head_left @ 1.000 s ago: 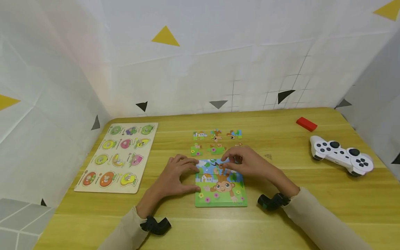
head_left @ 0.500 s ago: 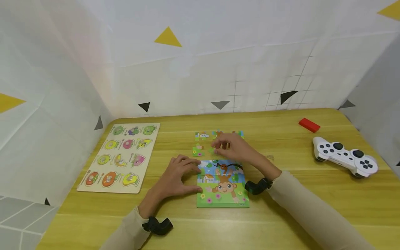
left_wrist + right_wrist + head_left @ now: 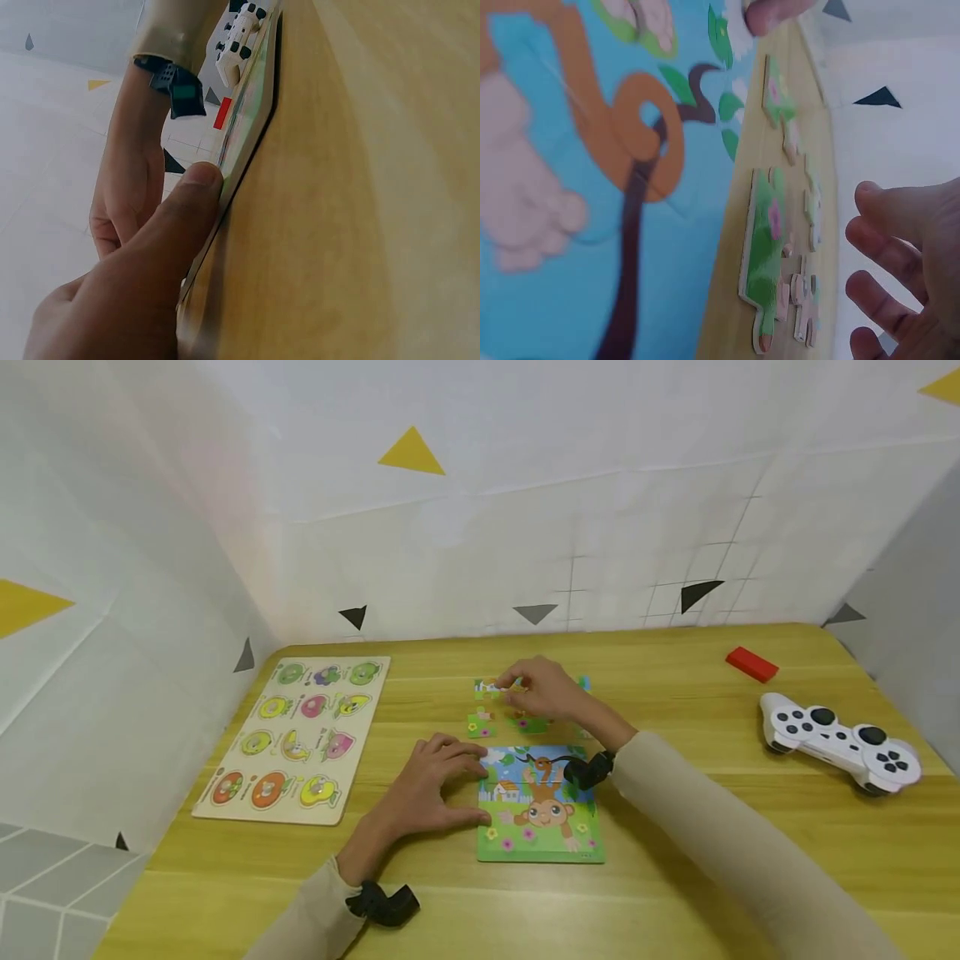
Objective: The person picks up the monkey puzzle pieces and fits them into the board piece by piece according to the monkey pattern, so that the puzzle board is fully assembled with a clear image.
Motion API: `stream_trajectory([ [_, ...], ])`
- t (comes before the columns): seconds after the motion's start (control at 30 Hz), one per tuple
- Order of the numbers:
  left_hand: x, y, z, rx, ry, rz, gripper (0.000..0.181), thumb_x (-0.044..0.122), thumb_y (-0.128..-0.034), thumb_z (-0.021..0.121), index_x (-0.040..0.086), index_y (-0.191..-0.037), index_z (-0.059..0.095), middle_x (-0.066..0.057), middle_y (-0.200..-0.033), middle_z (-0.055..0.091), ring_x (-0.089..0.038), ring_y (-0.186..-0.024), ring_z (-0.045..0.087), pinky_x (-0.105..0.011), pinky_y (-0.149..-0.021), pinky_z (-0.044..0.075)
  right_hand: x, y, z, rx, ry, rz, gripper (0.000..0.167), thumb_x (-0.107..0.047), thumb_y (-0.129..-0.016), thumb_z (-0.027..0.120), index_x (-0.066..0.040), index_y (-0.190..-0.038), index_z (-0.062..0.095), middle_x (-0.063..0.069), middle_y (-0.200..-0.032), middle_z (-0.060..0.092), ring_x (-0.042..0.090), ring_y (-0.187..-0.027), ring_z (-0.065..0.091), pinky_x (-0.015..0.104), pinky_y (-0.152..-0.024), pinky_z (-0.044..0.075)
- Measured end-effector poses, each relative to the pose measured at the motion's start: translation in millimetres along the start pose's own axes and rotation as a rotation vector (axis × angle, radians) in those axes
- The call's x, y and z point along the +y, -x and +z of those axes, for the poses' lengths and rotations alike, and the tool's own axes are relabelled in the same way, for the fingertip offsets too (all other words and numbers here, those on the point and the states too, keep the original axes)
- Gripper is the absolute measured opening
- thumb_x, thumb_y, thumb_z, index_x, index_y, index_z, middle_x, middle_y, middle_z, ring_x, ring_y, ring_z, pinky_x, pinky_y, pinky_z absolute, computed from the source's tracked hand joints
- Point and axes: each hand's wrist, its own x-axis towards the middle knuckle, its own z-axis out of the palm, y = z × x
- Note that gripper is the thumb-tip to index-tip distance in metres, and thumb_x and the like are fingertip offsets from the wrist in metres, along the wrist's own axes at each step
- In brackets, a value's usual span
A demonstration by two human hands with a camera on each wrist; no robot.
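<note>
A square jigsaw puzzle (image 3: 528, 847) with a monkey picture lies flat on the table before me. My left hand (image 3: 427, 787) rests at its left side, fingertips by the upper left corner, and the thumb (image 3: 169, 232) touches the edge in the left wrist view. Beyond the puzzle, loose jigsaw pieces (image 3: 481, 725) lie in two rows. Over them hovers my right hand (image 3: 546, 689), fingers loosely bent, covering some pieces. From the right wrist view, that hand (image 3: 922, 255) has nothing between its fingers and stands apart from the green piece (image 3: 763, 240).
A wooden fruit board (image 3: 322, 806) lies on the left of the table. At the right are a white game controller (image 3: 840, 743) and a red block (image 3: 752, 664). A pale sheet with triangles (image 3: 450, 543) hangs behind the table's back edge.
My right hand has come away from the puzzle's upper right and moved forward and left over the loose pieces. The left hand keeps its place at the puzzle's edge.
</note>
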Motion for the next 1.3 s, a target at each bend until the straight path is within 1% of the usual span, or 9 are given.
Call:
stream_trajectory([
  [0.07, 0.2, -0.2, 0.2, 0.001, 0.0, 0.003, 0.053, 0.071, -0.0791, 0.074, 0.033, -0.116, 0.069, 0.01, -0.142, 0.06, -0.013, -0.127, 0.049, -0.045, -0.1, 0.035, 0.3, -4.4, 0.2, -0.006, 0.023, 0.018, 0.026, -0.011, -0.096, 0.068, -0.004, -0.121, 0.072, 0.012, -0.121, 0.072, 0.037, -0.106, 0.065, 0.056, -0.098, 0.048],
  [0.13, 0.0, -0.3, 0.4, 0.002, -0.001, 0.004, 0.053, 0.07, -0.0792, 0.074, 0.033, -0.117, 0.069, 0.009, -0.143, 0.06, -0.013, -0.127, 0.049, -0.045, -0.101, 0.035, 0.7, -8.8, 0.3, -0.017, 0.037, 0.05, 0.026, -0.012, -0.097, 0.066, -0.006, -0.123, 0.072, 0.012, -0.126, 0.07, 0.04, -0.111, 0.061, 0.062, -0.104, 0.039],
  [0.2, 0.0, -0.4, 0.4, 0.002, -0.001, 0.004, 0.053, 0.07, -0.0789, 0.075, 0.033, -0.117, 0.069, 0.009, -0.143, 0.06, -0.013, -0.127, 0.049, -0.045, -0.101, 0.035, 2.0, -13.5, 0.9, -0.034, 0.056, 0.082, 0.027, -0.014, -0.098, 0.065, -0.008, -0.124, 0.071, 0.012, -0.131, 0.068, 0.042, -0.114, 0.057, 0.066, -0.105, 0.031],
  [0.27, 0.1, -0.4, 0.5, 0.002, 0.001, 0.003, 0.053, 0.069, -0.0787, 0.075, 0.032, -0.117, 0.07, 0.009, -0.142, 0.06, -0.013, -0.127, 0.049, -0.045, -0.1, 0.035, 4.9, -18.7, 2.1, -0.052, 0.073, 0.102, 0.028, -0.016, -0.099, 0.065, -0.01, -0.126, 0.071, 0.011, -0.134, 0.066, 0.042, -0.12, 0.053, 0.067, -0.106, 0.027],
  [0.43, 0.8, -0.7, 0.5, 0.005, 0.004, 0.007, 0.053, 0.069, -0.0783, 0.076, 0.032, -0.117, 0.07, 0.009, -0.142, 0.06, -0.013, -0.126, 0.049, -0.044, -0.099, 0.035, 11.6, -30.7, 3.8, -0.092, 0.103, 0.136, 0.032, -0.019, -0.097, 0.067, -0.012, -0.128, 0.07, 0.009, -0.137, 0.065, 0.043, -0.133, 0.043, 0.064, -0.107, 0.025],
  [0.73, 0.7, -1.1, 0.0, 0.0, -0.002, 0.006, 0.054, 0.07, -0.0791, 0.074, 0.033, -0.117, 0.07, 0.01, -0.143, 0.06, -0.012, -0.126, 0.049, -0.044, -0.098, 0.035, 9.0, -36.4, 4.3, -0.153, 0.098, 0.183, 0.045, -0.024, -0.091, 0.077, -0.011, -0.133, 0.066, 0.008, -0.134, 0.065, 0.036, -0.128, 0.043, 0.059, -0.11, 0.021],
  [0.93, -0.2, -0.6, 0.5, 0.005, -0.005, 0.011, 0.054, 0.07, -0.0792, 0.074, 0.033, -0.117, 0.07, 0.01, -0.143, 0.06, -0.012, -0.127, 0.049, -0.044, -0.098, 0.035, 6.2, -39.4, 6.1, -0.165, 0.155, 0.178, 0.05, -0.025, -0.089, 0.08, -0.012, -0.135, 0.065, 0.006, -0.129, 0.067, 0.035, -0.131, 0.043, 0.057, -0.112, 0.021],
  [1.1, 0.4, -0.2, 0.3, 0.01, -0.009, 0.015, 0.054, 0.07, -0.0788, 0.075, 0.032, -0.117, 0.07, 0.009, -0.142, 0.06, -0.013, -0.126, 0.049, -0.045, -0.098, 0.035, 3.5, -40.6, 5.2, -0.178, 0.171, 0.173, 0.051, -0.025, -0.089, 0.08, -0.011, -0.136, 0.064, 0.007, -0.122, 0.068, 0.034, -0.128, 0.045, 0.058, -0.113, 0.02],
  [1.3, 0.4, -0.7, 0.6, 0.008, -0.01, 0.012, 0.053, 0.07, -0.0788, 0.075, 0.033, -0.117, 0.07, 0.01, -0.142, 0.06, -0.013, -0.126, 0.049, -0.045, -0.098, 0.035, 1.7, -43.2, 3.1, -0.202, 0.2, 0.17, 0.053, -0.026, -0.089, 0.081, -0.011, -0.136, 0.063, 0.007, -0.12, 0.069, 0.033, -0.126, 0.051, 0.062, -0.117, 0.019],
])
